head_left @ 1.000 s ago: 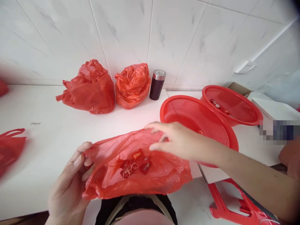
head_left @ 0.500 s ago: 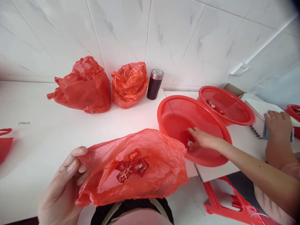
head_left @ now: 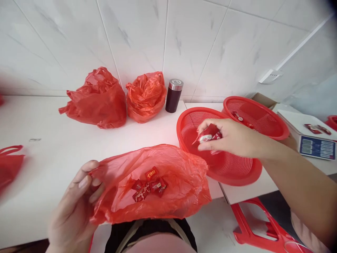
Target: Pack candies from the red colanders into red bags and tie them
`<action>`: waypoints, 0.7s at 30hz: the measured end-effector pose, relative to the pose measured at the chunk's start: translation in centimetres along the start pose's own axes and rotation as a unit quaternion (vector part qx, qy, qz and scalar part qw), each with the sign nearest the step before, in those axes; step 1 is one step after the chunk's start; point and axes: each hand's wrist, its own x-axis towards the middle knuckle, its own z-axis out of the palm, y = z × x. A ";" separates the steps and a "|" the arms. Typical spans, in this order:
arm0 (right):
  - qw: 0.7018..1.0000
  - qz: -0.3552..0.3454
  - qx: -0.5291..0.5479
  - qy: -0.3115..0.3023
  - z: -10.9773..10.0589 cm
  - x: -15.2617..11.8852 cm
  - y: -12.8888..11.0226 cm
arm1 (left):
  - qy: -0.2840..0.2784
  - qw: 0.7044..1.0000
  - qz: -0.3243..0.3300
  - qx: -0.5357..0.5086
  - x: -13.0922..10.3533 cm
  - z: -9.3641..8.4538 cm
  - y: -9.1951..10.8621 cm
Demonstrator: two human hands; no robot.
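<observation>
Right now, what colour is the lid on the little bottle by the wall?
Silver, on a dark maroon bottle; the head view shows it best.

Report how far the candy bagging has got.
Done: a few red wrapped candies lie inside the open red plastic bag, held at its edge by the left hand. In hand: the right hand grips more candy above the near red mesh basket. Left: dropping it in.

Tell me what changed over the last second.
The right hand left the open red bag, dipped into the near basket and came up with wrapped candies in its fingers. The left hand kept gripping the bag's edge; the candies inside stayed put.
</observation>
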 end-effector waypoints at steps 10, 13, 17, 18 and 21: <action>0.963 -0.174 -0.155 -0.133 8.6 1.3 -5.1 | -0.020 0.999 0.015 -0.022 -0.6 -0.4 -0.2; 0.961 -0.192 -0.144 -0.138 8.1 1.5 -4.9 | -0.026 0.999 0.021 -0.029 0.0 -1.1 -0.4; 0.957 -0.208 -0.169 -0.109 7.1 0.4 -4.5 | -0.054 0.998 0.030 0.007 0.1 -1.6 -0.3; 0.953 -0.211 -0.197 -0.088 7.0 -0.2 -4.1 | -0.066 0.997 0.032 0.032 -0.1 -1.7 -0.2; 0.928 -0.217 -0.303 -0.018 7.3 -2.2 -2.5 | -0.075 0.987 0.043 0.135 -0.8 -2.6 -0.1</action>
